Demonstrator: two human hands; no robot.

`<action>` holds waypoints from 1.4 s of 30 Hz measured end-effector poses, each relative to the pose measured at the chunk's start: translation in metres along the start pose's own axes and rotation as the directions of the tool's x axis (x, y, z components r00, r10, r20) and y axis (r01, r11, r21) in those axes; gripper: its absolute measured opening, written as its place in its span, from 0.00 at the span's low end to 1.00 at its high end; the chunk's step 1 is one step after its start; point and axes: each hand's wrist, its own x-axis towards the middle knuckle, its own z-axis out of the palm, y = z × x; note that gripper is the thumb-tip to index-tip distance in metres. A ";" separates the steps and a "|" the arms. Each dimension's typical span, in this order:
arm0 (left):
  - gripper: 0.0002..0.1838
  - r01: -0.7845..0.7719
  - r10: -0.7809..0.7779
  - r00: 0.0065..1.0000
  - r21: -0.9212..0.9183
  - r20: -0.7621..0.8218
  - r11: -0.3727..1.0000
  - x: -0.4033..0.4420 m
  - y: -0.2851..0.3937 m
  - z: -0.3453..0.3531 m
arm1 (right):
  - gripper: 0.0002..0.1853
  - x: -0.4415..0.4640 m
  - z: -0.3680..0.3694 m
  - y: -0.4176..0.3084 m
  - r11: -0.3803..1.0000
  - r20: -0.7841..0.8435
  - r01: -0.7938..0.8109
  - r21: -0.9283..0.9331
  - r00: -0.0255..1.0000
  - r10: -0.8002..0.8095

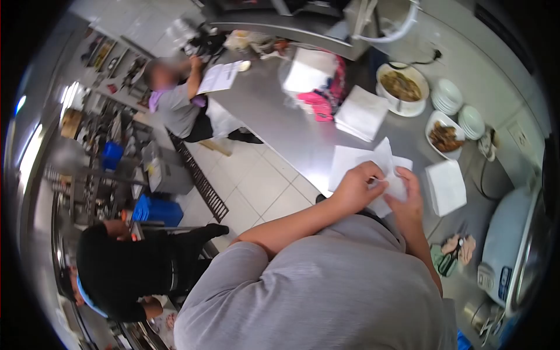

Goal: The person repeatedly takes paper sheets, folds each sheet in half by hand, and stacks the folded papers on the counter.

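Note:
Both of my hands are over white paper sheets at the edge of the steel counter. My left hand pinches a thin white sheet between thumb and fingers. At the sheet's other side is my right hand, its thumb and fingers curved apart around the paper's edge. Part of the sheet stands up between the hands. Beyond them lies a stack of white sheets, and a folded white stack is to the right.
A bowl of food, a smaller dish, stacked white bowls, a pink and white package, scissors and a large pale blue appliance stand around. One person sits by the counter; another person works at left.

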 end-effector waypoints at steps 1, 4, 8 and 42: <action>0.13 0.101 -0.100 0.994 -0.029 0.044 0.994 -0.001 -0.001 -0.005 | 0.27 0.002 -0.002 0.001 1.000 -0.003 -0.003 0.022 1.000 0.003; 0.21 -0.111 0.153 0.987 0.460 -0.055 0.881 -0.009 0.004 -0.018 | 0.23 0.013 -0.012 -0.011 0.995 0.064 0.038 -0.092 0.997 -0.032; 0.27 -0.323 0.396 0.915 0.450 -0.076 0.832 -0.003 0.051 -0.023 | 0.19 0.026 -0.027 -0.057 0.819 0.346 0.392 -0.420 0.903 -0.255; 0.14 0.497 -0.504 0.851 -0.087 -0.149 0.864 0.017 -0.208 -0.035 | 0.17 0.042 -0.039 0.157 0.820 -0.214 -0.542 -0.183 0.836 0.505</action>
